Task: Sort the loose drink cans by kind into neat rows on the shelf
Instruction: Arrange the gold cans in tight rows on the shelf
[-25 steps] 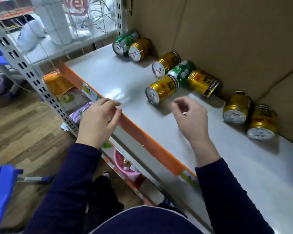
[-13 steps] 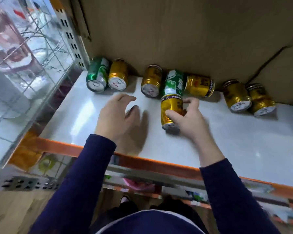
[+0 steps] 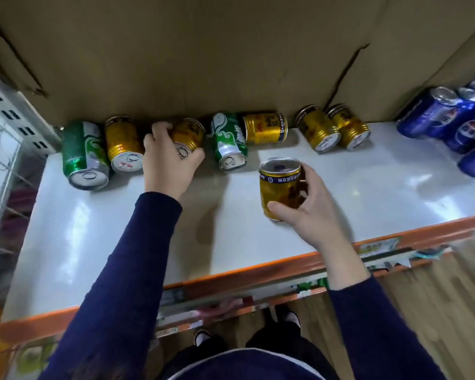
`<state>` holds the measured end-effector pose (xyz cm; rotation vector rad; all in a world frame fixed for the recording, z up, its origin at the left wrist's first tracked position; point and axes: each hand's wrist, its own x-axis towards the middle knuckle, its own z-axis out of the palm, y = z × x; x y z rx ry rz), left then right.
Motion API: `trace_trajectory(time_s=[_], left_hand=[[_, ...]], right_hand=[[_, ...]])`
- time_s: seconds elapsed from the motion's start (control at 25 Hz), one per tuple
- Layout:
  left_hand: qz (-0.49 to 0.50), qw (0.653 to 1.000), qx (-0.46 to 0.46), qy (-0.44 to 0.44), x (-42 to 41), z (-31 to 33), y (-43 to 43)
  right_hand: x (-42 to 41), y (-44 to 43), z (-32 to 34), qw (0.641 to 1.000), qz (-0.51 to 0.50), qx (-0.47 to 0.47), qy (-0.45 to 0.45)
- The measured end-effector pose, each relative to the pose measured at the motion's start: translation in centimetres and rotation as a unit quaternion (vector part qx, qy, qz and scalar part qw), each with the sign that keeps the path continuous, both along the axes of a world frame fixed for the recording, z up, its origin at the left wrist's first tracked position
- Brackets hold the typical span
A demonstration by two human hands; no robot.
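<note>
My right hand (image 3: pixel 310 209) grips a gold can (image 3: pixel 279 187) and holds it upright at the middle of the white shelf (image 3: pixel 93 242). My left hand (image 3: pixel 167 163) curls over another gold can (image 3: pixel 189 137) that lies on its side at the back. To its left lie a green can (image 3: pixel 83 154) and a gold can (image 3: pixel 122 144). Right of it lie a second green can (image 3: pixel 228 141), a gold can turned sideways (image 3: pixel 265 128) and two more gold cans (image 3: pixel 317 128) (image 3: pixel 348 127).
Cardboard (image 3: pixel 203 50) lines the back of the shelf. Several blue cola cans (image 3: pixel 450 119) lie at the far right. An orange strip (image 3: pixel 258 270) runs along the shelf's front edge. A perforated metal upright (image 3: pixel 19 116) and wire grid stand at the left.
My right hand has lifted the gold can off its side and stood it upright, nearer the front. My left hand has reached back onto a lying gold can. The view has swung right.
</note>
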<state>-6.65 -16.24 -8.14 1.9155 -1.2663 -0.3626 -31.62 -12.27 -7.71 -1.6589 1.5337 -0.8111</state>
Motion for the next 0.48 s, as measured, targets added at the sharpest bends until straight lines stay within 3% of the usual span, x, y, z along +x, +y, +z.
trace_trajectory(time_s=[0.2, 0.48], left_hand=[[-0.022, 0.996, -0.085, 0.024, -0.3, 1.9, 3.5], [-0.105, 0.987, -0.101, 0.074, -2.5, 0.9, 5.9]], right_hand=[[-0.4, 0.4, -0.2, 0.999, 0.032, -0.031, -0.003], [-1.1, 1.2, -0.8, 0.999, 0.014, -0.033, -0.038]])
